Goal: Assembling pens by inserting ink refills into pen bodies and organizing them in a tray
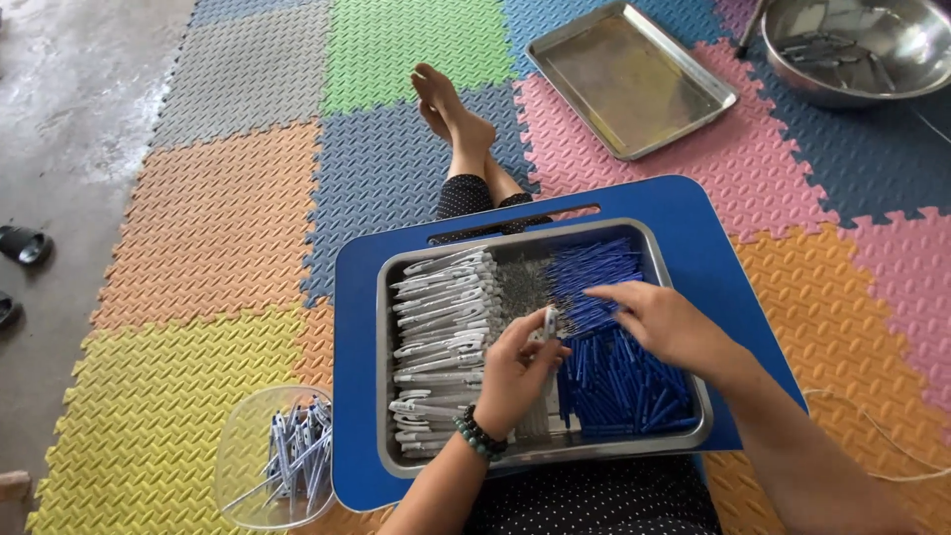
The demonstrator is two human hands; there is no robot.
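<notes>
Sitting on foam mats (pixel 248 208), legs out, blue worktop (pixel 693 238) across my lap. The steel tray (pixel 540 458) on it is my landmark.

Left hand (pixel 515 372): fingers closed around a white barrel (pixel 548 324), held upright over the tray's middle. Beaded bracelet (pixel 478 436) on that wrist.

Right hand (pixel 666 322): over the tray's right half, fingers loosely spread and curled down onto the blue pieces (pixel 614 376), fingertips touching the pile. Cannot tell whether anything is pinched between them.

Inside the tray: white barrels (pixel 441 337) stacked in rows along the left side; a patch of small thin metal bits (pixel 520 287) in the middle toward the far edge; blue pieces filling the right side, from far edge to near edge.

Left of the tray, off the worktop, near my left elbow: a clear bowl (pixel 243 446) with assembled white-and-blue pens (pixel 297 456) lying loose in it.

Beyond the tray, on the mats: an empty-looking flat steel pan (pixel 631 74). Further right of that, a steel bowl (pixel 857 45) with a few thin items inside, too small to make out.

Far left of the tray, on bare concrete: dark sandals (pixel 22 245).
</notes>
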